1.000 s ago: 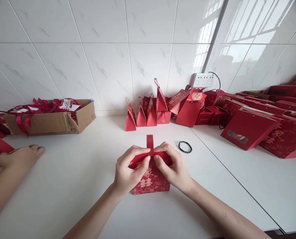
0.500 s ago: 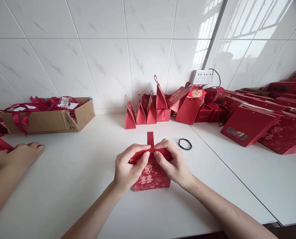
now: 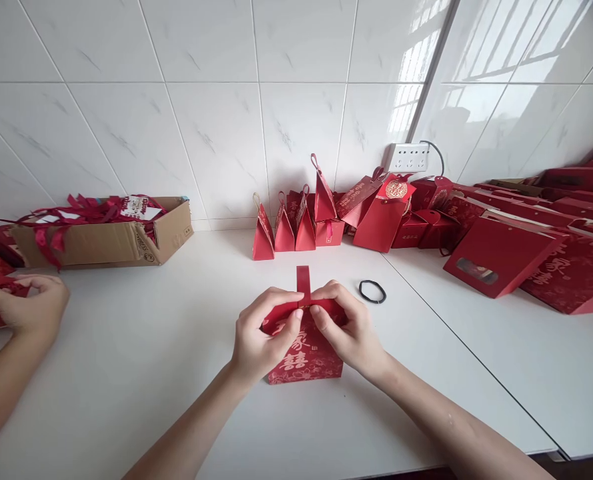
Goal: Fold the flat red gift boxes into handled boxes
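In the middle of the white table a red paper gift box (image 3: 309, 363) with pale printed characters and flowers stands upright before me. My left hand (image 3: 266, 333) pinches its top edge from the left, thumb in front and fingers behind. From the right, my right hand (image 3: 347, 327) pinches the same edge, the two thumb tips close together. Between them a flat red ribbon loop (image 3: 303, 280) rises from the top of the box. The upper corners of the box are partly hidden by my hands.
A black hair tie (image 3: 372, 291) lies right of my hands. Small red boxes (image 3: 263, 241) stand along the tiled wall, under a power strip (image 3: 409, 158). Red bags (image 3: 501, 257) are stacked at right. An open carton of ribbons (image 3: 91, 247) sits left, near another person's hand (image 3: 39, 303).
The other person's hand at the left has gone from lying flat to curling round a red box. My own hands keep their pinch on the gift box, and the view has shifted slightly.
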